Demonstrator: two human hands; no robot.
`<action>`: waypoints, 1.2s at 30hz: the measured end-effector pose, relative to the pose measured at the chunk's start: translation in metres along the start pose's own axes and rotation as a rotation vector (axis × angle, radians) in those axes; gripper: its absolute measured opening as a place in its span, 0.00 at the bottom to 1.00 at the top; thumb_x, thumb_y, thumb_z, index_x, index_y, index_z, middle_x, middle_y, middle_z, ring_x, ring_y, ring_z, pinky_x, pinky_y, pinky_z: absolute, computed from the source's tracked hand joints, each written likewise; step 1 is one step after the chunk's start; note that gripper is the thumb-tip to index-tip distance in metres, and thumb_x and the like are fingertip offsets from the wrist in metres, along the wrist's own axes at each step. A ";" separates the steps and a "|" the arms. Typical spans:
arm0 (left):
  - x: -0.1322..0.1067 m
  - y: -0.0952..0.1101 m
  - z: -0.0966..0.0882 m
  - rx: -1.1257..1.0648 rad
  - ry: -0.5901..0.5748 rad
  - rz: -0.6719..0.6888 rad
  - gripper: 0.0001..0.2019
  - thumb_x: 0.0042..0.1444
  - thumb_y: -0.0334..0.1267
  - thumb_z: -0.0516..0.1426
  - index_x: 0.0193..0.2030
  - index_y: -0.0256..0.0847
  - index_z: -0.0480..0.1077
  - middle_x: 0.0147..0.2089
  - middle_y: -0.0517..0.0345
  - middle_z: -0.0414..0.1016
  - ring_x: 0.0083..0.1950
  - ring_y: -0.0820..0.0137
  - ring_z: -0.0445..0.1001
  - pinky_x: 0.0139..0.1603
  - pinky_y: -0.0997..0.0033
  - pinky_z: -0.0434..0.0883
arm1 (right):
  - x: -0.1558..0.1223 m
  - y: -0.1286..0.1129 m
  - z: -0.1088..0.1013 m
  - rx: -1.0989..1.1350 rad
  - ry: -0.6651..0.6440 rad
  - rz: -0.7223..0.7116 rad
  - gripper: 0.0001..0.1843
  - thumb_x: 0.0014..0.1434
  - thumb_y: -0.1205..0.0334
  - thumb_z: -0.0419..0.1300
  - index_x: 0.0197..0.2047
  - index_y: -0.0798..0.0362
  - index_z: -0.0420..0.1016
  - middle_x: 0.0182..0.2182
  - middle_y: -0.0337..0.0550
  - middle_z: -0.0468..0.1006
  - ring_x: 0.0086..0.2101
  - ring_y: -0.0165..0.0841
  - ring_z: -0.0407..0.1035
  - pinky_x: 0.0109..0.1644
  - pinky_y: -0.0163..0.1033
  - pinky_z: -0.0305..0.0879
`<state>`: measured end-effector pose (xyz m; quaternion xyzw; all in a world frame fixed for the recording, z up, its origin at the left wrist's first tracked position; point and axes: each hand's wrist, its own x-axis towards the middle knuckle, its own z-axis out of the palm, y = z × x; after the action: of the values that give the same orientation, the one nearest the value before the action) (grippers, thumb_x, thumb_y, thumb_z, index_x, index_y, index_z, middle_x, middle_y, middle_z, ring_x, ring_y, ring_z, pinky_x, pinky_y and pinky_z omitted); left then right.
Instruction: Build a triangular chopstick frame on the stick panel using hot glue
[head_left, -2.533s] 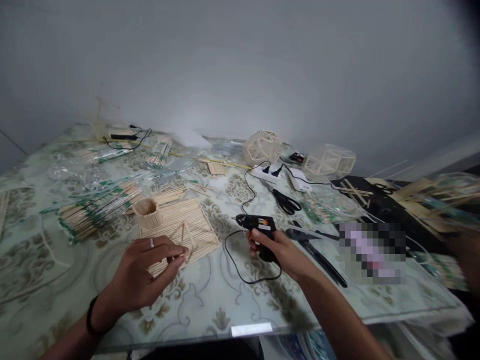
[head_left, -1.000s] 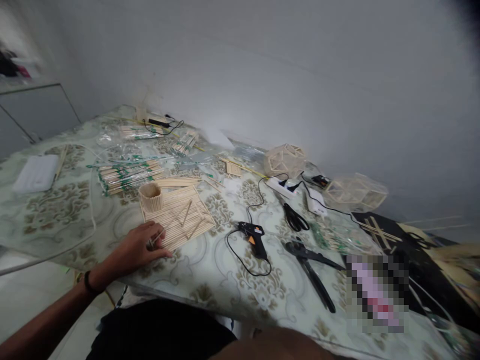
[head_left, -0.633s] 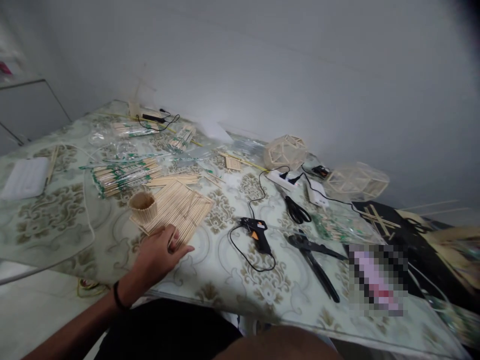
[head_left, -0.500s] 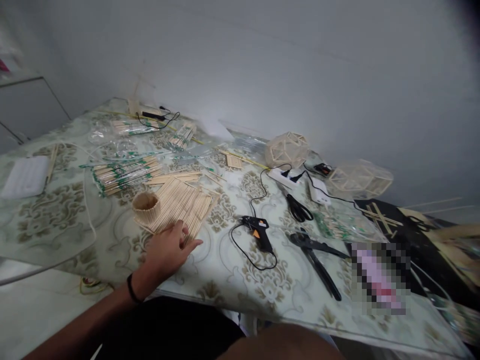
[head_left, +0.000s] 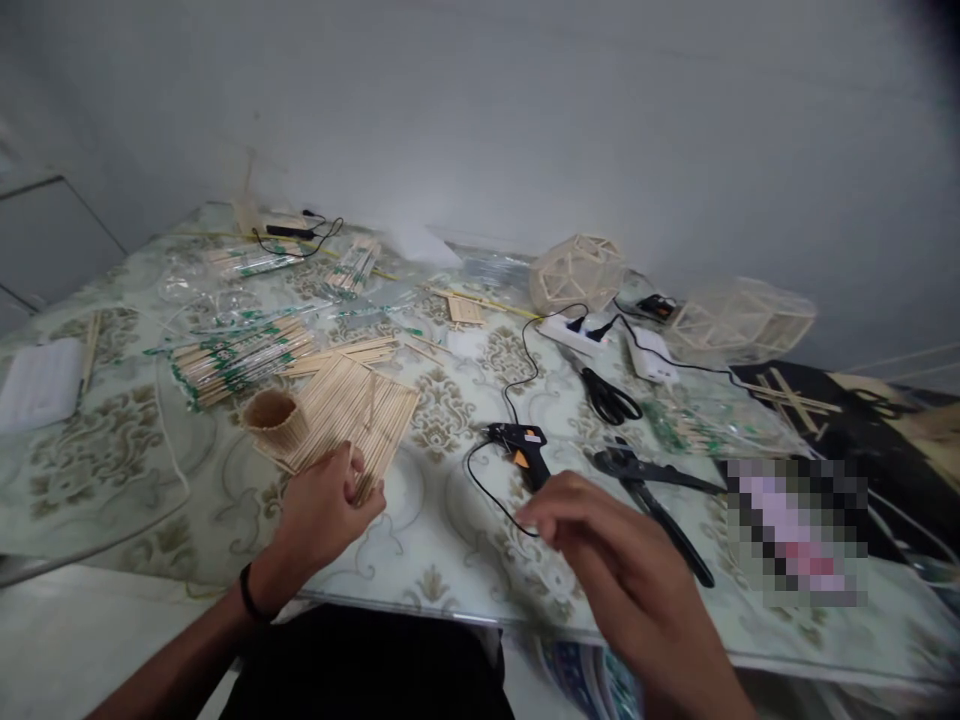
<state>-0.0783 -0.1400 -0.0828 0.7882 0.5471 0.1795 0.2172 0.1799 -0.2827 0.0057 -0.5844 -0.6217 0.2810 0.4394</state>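
My left hand (head_left: 324,512) grips the near edge of a flat panel of glued wooden sticks (head_left: 352,412), fingers curled over it. A small round stick cup (head_left: 274,420) stands at the panel's left corner. My right hand (head_left: 611,565) hovers above the table near the front edge, fingers apart and slightly bent, holding nothing. Just beyond its fingertips lies a black hot glue gun (head_left: 521,450) with an orange trigger and a looping black cord.
Black cutters (head_left: 652,490) and scissors (head_left: 609,397) lie right of the glue gun. A white power strip (head_left: 574,335), two stick polyhedra (head_left: 576,272) and bundles of wrapped sticks (head_left: 232,358) sit farther back. A black mat (head_left: 862,420) covers the table's right end.
The glue gun was put down on the table. My right hand left view and has come back in above the front edge. My left hand slid the stick panel round and now grips its near edge.
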 end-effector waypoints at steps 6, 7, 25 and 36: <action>-0.008 -0.027 -0.004 0.014 0.098 0.250 0.09 0.53 0.41 0.59 0.37 0.44 0.62 0.25 0.67 0.68 0.25 0.71 0.70 0.30 0.70 0.67 | 0.002 0.079 -0.039 -0.286 0.161 0.192 0.16 0.70 0.47 0.58 0.44 0.47 0.82 0.37 0.46 0.85 0.36 0.41 0.80 0.40 0.43 0.75; -0.008 -0.030 -0.005 0.023 0.102 0.262 0.09 0.53 0.40 0.59 0.36 0.44 0.62 0.25 0.66 0.68 0.25 0.71 0.70 0.30 0.71 0.67 | 0.010 0.078 -0.042 -0.313 0.147 0.176 0.16 0.70 0.47 0.58 0.45 0.47 0.82 0.40 0.47 0.86 0.38 0.42 0.80 0.43 0.44 0.75; -0.007 -0.044 -0.003 0.115 0.306 0.479 0.16 0.69 0.51 0.55 0.56 0.43 0.66 0.33 0.63 0.78 0.31 0.69 0.83 0.35 0.73 0.81 | 0.267 0.087 0.071 -0.623 -0.224 0.305 0.23 0.70 0.53 0.65 0.63 0.54 0.73 0.59 0.52 0.76 0.53 0.43 0.76 0.56 0.54 0.77; -0.005 -0.043 -0.008 0.121 0.244 0.431 0.21 0.69 0.58 0.54 0.55 0.42 0.68 0.32 0.63 0.78 0.26 0.69 0.80 0.29 0.73 0.77 | 0.135 0.062 0.055 0.209 -0.102 0.172 0.04 0.64 0.63 0.62 0.37 0.53 0.77 0.25 0.34 0.77 0.27 0.28 0.72 0.37 0.33 0.69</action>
<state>-0.1180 -0.1303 -0.0993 0.8706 0.3984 0.2825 0.0587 0.1711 -0.1327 -0.0436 -0.5714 -0.5582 0.4102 0.4401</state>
